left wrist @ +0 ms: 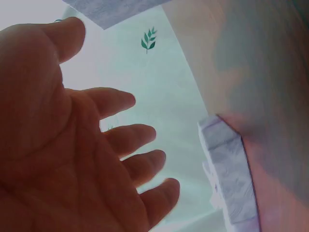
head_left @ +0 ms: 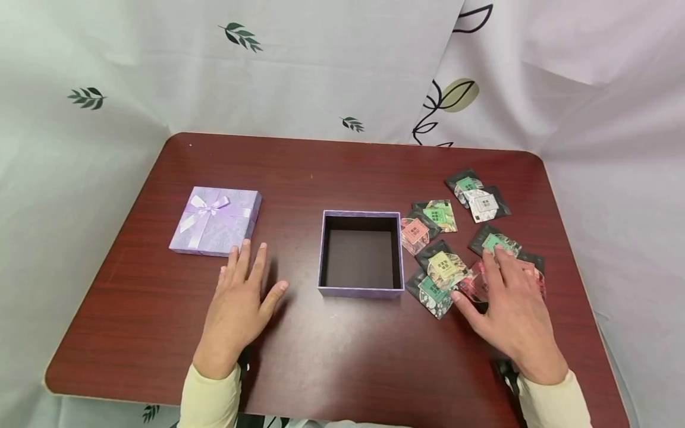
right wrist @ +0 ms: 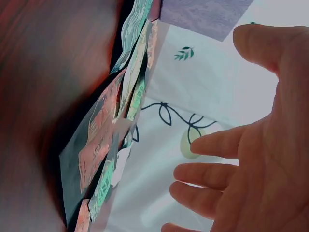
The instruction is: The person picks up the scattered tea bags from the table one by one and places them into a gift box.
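Note:
My left hand (head_left: 235, 318), fingers spread, is in front of a lilac gift box lid (head_left: 222, 223) with a ribbon bow. In the left wrist view that palm (left wrist: 63, 150) holds nothing, and the lid (left wrist: 231, 169) is off to the right. The open box base (head_left: 361, 293), black inside, sits mid-table. Several tea-bag-like sachets (head_left: 443, 266) with coloured labels lie scattered and overlapping to its right. Over the nearest right-hand sachets is my right hand (head_left: 519, 318), its fingers extended. Seen from the right wrist, it holds nothing and a red-labelled sachet (right wrist: 99, 137) lies apart from it.
Two sachets (head_left: 484, 204) overlap toward the back right of the dark red wooden table (head_left: 299, 362). White cloth (head_left: 321, 65) printed with leaves hangs behind the table and on both sides. The box base's right wall nearly meets the closest sachets.

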`<state>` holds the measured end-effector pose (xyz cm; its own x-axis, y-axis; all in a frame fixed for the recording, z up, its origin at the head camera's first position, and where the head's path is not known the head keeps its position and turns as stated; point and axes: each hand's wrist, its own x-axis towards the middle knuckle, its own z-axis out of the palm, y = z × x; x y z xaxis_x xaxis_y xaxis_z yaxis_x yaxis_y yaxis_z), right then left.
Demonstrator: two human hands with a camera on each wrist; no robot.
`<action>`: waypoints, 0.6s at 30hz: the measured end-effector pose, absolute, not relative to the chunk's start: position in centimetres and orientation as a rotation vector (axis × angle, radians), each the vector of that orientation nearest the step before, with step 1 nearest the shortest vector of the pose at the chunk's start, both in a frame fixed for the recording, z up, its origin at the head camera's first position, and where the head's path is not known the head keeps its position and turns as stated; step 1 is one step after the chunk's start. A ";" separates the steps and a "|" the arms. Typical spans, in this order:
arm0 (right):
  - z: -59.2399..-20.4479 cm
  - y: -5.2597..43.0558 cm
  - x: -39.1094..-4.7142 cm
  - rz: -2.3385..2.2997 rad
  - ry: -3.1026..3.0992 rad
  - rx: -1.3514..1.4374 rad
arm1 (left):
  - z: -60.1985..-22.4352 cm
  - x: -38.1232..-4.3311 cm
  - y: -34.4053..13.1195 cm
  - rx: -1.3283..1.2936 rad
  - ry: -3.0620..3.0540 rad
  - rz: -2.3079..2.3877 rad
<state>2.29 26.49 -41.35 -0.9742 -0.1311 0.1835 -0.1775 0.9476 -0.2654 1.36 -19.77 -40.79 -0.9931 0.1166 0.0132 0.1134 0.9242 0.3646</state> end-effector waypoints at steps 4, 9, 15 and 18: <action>-41.3 26.1 2.1 0.447 -2.901 0.253 | -41.1 1.1 -19.3 0.244 3.062 0.729; -41.2 25.4 1.5 0.487 -2.862 0.274 | -41.4 0.9 -18.6 0.284 3.033 0.945; -41.4 24.5 0.8 0.510 -2.848 0.301 | -41.7 0.6 -17.8 0.302 2.952 1.256; -41.6 24.1 0.4 0.511 -2.853 0.306 | -41.8 0.5 -17.3 0.287 2.802 1.458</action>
